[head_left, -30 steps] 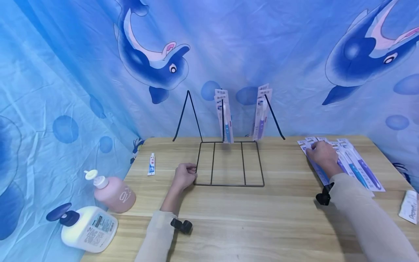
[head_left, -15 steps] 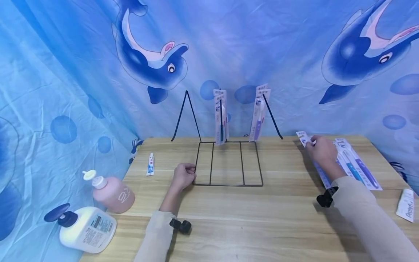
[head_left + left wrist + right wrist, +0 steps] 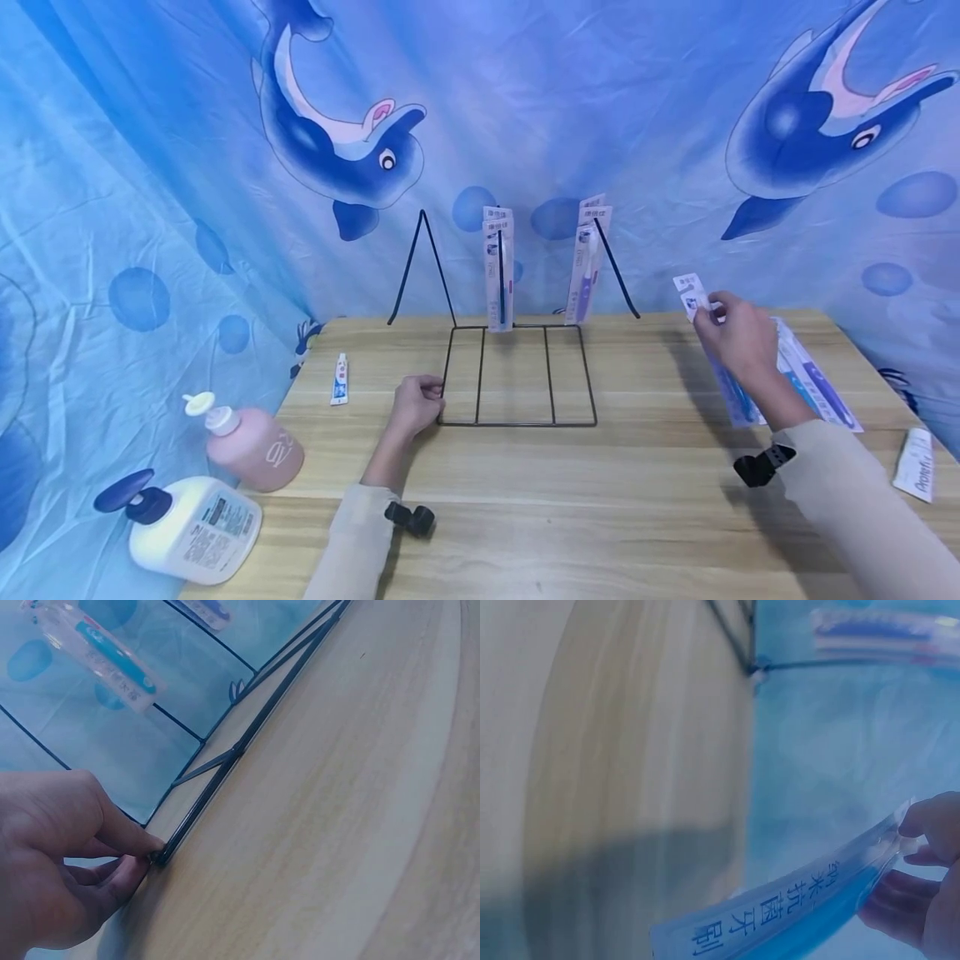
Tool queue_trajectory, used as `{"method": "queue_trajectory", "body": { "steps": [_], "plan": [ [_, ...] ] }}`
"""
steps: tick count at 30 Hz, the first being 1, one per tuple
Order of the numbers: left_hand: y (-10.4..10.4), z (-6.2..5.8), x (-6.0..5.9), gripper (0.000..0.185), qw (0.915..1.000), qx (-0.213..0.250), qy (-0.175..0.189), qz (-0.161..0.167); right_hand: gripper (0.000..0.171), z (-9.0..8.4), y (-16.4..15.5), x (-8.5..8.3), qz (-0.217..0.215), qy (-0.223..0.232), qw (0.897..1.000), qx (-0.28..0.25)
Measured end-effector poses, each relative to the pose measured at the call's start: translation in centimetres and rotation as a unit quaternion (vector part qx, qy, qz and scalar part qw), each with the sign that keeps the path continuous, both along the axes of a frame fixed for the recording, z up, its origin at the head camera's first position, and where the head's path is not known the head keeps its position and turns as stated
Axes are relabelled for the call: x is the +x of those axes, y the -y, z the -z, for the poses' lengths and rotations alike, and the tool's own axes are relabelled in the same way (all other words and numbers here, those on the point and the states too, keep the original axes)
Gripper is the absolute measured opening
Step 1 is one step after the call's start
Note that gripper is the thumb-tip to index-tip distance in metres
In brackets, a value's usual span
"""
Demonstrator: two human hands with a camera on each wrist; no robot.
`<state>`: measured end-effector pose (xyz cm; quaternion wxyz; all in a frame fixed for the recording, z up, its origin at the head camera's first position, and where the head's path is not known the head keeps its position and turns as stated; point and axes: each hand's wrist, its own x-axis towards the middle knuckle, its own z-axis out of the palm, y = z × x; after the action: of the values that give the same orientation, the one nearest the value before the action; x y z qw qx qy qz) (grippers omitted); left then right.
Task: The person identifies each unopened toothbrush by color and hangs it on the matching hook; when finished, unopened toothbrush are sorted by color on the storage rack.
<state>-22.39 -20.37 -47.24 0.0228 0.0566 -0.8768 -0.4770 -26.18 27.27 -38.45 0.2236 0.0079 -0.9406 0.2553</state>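
A black wire display rack point(image 3: 517, 375) stands on the wooden table point(image 3: 585, 492), with packaged toothbrushes point(image 3: 498, 267) hanging from its pegs. My left hand point(image 3: 416, 404) pinches the rack's front left corner point(image 3: 161, 853), holding the base down. My right hand point(image 3: 738, 337) pinches the top of a packaged toothbrush point(image 3: 720, 358) and lifts it off the table at the right. The right wrist view shows that pack point(image 3: 802, 900) held between my fingers point(image 3: 930, 825) near the blue curtain.
More toothbrush packs point(image 3: 813, 379) lie on the table behind my right hand. A small toothpaste tube point(image 3: 340, 380) lies left of the rack, another tube point(image 3: 915, 463) at the right edge. A pink bottle point(image 3: 251, 446) and a white pump bottle point(image 3: 187, 529) lie at the left front corner.
My right hand has closed on one toothbrush pack and raised it up off the pile. My left hand has stayed on the rack's corner.
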Motion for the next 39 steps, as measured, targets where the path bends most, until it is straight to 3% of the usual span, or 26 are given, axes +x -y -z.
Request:
{"method": "queue_trajectory", "body": {
  "steps": [11,18,24,32,39],
  "plan": [
    [0.0,0.0,0.0,0.040,0.9999,-0.012,-0.001,-0.002,0.036,-5.4,3.5,4.8,-0.039,-0.126,0.991,-0.025],
    [0.1,0.1,0.0,0.038,0.9999,-0.014,-0.009,0.003,0.030,-8.6,5.8,8.2,-0.090,-0.216,0.971,-0.037],
    [-0.1,-0.1,0.1,0.038,0.9999,-0.010,-0.005,0.002,0.027,-10.9,8.1,11.2,-0.131,-0.286,0.949,-0.028],
    [0.1,-0.1,0.0,0.039,1.0000,-0.007,-0.005,0.001,0.033,-11.7,12.9,12.8,-0.194,-0.355,0.914,-0.016],
    [0.1,0.1,-0.1,0.039,0.9999,-0.005,-0.010,0.005,0.026,-10.9,16.8,12.9,-0.251,-0.346,0.904,-0.012]
  ]
}}
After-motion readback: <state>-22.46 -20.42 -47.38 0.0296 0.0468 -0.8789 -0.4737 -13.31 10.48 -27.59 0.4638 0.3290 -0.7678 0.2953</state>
